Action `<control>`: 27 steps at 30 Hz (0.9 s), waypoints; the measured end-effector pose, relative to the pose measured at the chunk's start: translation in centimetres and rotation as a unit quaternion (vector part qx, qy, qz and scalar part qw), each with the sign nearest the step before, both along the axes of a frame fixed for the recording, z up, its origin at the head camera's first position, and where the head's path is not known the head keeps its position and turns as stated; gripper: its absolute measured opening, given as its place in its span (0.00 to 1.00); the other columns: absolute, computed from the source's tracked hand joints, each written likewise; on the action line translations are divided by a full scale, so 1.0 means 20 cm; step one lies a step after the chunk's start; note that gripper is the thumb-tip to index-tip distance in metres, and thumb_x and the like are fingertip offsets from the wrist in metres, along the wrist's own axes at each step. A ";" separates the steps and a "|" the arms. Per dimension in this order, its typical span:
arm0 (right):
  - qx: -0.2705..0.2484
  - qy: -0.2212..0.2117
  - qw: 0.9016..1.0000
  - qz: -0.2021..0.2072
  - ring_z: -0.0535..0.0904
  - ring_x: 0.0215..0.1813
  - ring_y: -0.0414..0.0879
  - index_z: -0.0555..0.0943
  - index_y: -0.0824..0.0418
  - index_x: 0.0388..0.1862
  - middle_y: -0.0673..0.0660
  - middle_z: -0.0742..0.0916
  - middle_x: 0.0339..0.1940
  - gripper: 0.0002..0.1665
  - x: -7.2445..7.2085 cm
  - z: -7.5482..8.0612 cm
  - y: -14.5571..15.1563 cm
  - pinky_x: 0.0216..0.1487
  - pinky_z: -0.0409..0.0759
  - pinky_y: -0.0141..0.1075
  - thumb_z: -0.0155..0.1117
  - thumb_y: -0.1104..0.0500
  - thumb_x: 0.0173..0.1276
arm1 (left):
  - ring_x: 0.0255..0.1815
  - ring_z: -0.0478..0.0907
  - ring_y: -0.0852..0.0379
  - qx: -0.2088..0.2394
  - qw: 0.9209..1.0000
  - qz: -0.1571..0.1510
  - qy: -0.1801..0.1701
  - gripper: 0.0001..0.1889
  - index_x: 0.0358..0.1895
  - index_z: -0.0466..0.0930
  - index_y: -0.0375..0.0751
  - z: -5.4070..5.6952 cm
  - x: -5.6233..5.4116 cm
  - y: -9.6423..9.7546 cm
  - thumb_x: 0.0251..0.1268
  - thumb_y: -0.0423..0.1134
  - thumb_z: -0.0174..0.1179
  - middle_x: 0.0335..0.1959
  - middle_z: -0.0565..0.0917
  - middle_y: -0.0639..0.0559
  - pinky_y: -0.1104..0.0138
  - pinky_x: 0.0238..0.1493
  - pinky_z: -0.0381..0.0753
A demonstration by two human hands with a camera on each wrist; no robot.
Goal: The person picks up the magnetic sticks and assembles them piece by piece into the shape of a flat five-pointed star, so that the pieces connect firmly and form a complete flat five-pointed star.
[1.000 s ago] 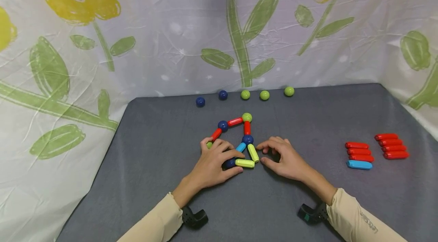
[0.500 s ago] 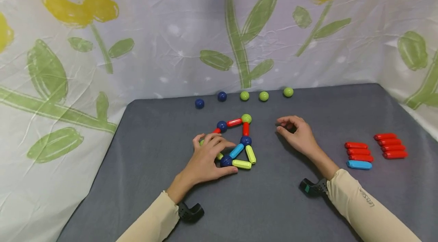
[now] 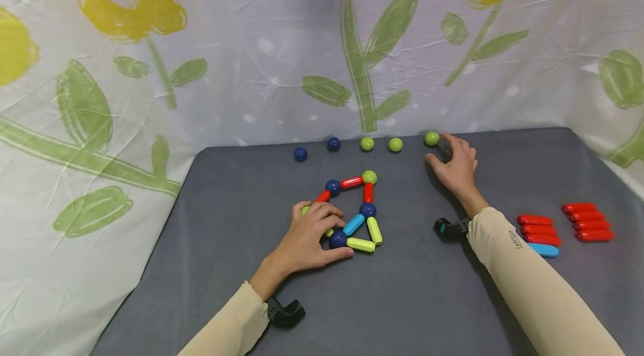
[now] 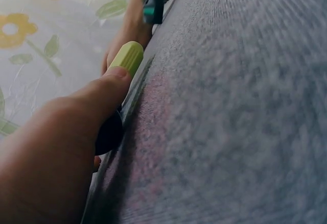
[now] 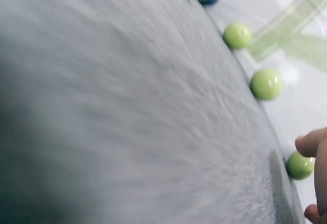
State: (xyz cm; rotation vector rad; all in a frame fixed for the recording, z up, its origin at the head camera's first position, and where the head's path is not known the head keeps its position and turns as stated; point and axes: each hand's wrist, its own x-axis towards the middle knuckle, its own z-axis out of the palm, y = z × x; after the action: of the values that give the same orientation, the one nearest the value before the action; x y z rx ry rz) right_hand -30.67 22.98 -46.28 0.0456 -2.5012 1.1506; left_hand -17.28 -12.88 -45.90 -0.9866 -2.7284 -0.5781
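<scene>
Head view: around six o'clock, the left hand (image 3: 299,241) grips the near-left corner of a rod-and-ball frame (image 3: 354,225). Two yellow rods (image 3: 374,231) nearly meet at the frame's four o'clock, with no ball joining them. At three o'clock, the right hand (image 3: 455,166) holds nothing; its thumb and fingers are apart, with a green ball (image 3: 431,139) just beside, at the hand's ten o'clock. A mistimed pinch could roll that ball toward a second green ball (image 3: 395,145) at its nine o'clock.

Left wrist view: the thumb overlaps a yellow rod pointing to one o'clock, with a blue ball (image 4: 109,134) at the thumb tip's seven o'clock. Too hard a squeeze might twist the frame and spread the loose rod ends.

Right wrist view: at four o'clock, a fingertip overlaps the green ball; contact cannot be told. An accidental knock seems the main risk.
</scene>
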 end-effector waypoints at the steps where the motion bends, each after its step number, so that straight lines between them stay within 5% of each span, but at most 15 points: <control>1: 0.010 -0.002 1.000 0.005 0.60 0.69 0.71 0.67 0.63 0.76 0.72 0.68 0.74 0.38 -0.02 0.00 0.01 0.66 0.53 0.67 0.65 0.54 0.69 | 0.67 0.70 0.58 -0.002 1.000 0.000 0.000 0.25 0.50 0.84 0.57 0.00 0.00 0.00 0.58 0.69 0.67 0.59 0.80 0.59 0.43 0.71 0.52; 9: 0.107 -0.022 0.992 0.066 0.58 0.71 0.73 0.62 0.56 0.81 0.67 0.63 0.81 0.40 -0.10 0.03 0.09 0.58 0.52 0.65 0.62 0.53 0.73 | 0.66 0.71 0.60 -0.005 1.000 -0.005 0.009 0.25 0.51 0.83 0.57 0.01 0.00 0.04 0.60 0.69 0.65 0.59 0.79 0.60 0.43 0.71 0.52; 17: 0.054 0.002 0.996 0.070 0.64 0.61 0.71 0.75 0.61 0.70 0.73 0.78 0.67 0.27 -0.09 0.03 0.08 0.59 0.50 0.63 0.62 0.59 0.75 | 0.66 0.71 0.59 -0.006 1.000 0.000 0.015 0.24 0.51 0.83 0.58 0.01 0.00 0.03 0.60 0.68 0.65 0.59 0.80 0.60 0.43 0.71 0.52; 27: 0.011 0.006 0.996 0.084 0.75 0.53 0.63 0.81 0.63 0.62 0.69 0.87 0.51 0.25 -0.08 0.00 0.04 0.63 0.52 0.60 0.73 0.57 0.67 | 0.65 0.71 0.59 -0.007 1.000 0.014 0.013 0.25 0.52 0.84 0.57 0.00 0.01 0.01 0.61 0.69 0.64 0.59 0.80 0.60 0.42 0.70 0.52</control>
State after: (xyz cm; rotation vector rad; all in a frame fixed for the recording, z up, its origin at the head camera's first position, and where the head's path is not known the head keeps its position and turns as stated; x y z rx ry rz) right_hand -32.23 23.88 -46.32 0.2722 -2.5394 1.1836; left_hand -16.99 -12.60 -45.90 -0.9523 -2.7233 -0.5380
